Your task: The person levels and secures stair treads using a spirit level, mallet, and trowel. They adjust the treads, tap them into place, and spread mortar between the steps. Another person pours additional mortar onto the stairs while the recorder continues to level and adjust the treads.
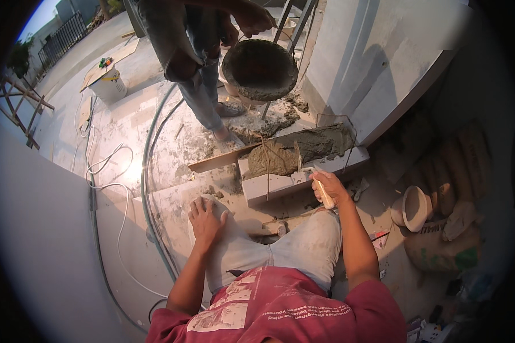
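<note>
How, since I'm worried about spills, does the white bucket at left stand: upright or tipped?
Upright: the white bucket stands base-down on the floor.

at the top edge, the co-worker [197, 97] is cut off. the pail [260, 71] hides part of a bucket [229, 88]. near the centre, the right hand [332, 187] covers part of the tool [327, 200]. lower right, small items [435, 328] blur in shadow.

Lettering [312, 312] on red shirt [366, 311], brown sack [435, 247]
</note>
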A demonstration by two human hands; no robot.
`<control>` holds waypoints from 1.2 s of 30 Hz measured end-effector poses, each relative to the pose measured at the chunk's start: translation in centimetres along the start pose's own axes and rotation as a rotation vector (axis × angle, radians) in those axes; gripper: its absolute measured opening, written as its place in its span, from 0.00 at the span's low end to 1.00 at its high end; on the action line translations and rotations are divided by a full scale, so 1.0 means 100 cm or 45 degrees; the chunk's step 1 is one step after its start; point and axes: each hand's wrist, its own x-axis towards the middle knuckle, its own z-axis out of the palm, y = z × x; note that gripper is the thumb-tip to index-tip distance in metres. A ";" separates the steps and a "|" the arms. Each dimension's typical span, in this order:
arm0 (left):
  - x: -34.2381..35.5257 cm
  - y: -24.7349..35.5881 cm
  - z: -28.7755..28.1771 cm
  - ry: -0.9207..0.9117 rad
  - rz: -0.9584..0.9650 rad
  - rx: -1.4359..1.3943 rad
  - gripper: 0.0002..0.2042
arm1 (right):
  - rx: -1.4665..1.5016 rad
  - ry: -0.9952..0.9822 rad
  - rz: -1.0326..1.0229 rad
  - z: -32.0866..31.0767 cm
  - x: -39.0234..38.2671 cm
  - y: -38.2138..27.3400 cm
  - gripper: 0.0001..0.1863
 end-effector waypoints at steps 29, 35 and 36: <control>0.000 0.002 -0.014 -0.040 0.002 0.029 0.31 | -0.942 0.634 0.029 -0.099 0.035 -0.047 0.20; -0.001 0.003 -0.017 -0.056 -0.028 -0.002 0.31 | -0.672 0.694 -0.146 -0.092 0.053 -0.046 0.22; -0.003 0.003 -0.016 -0.051 -0.030 -0.003 0.30 | -0.718 0.645 -0.064 -0.086 0.048 -0.051 0.22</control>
